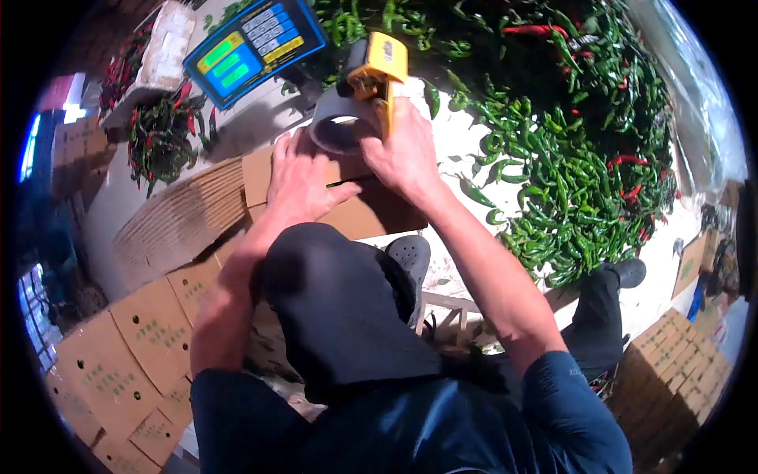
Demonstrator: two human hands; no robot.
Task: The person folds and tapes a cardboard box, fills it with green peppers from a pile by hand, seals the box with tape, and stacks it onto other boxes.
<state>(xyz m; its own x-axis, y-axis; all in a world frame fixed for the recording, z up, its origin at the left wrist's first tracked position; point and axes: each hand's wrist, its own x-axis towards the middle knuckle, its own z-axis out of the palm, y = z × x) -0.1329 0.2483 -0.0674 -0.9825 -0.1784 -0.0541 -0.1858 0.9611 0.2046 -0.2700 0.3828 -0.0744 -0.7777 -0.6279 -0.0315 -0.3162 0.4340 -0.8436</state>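
A small cardboard carton [367, 213] lies in front of me, partly hidden under my hands. My left hand [302, 178] rests on its top, fingers stretched forward and thumb out to the side. A yellow and black tape dispenser [388, 56] is in the grip of my right hand [405, 151], just above the far edge of the carton. Its wide roll of tape [323, 121] hangs beside my left fingertips. Whether the tape touches the carton is hard to tell.
Green peppers [551, 195], some red, spread over the white surface at right. A digital scale display [254, 47] stands at far left, near dark red chillies [163, 139]. Flattened cardboard sheets [183, 216] lean left; printed cartons [118, 367] are stacked below. More cartons [669, 367] stand lower right.
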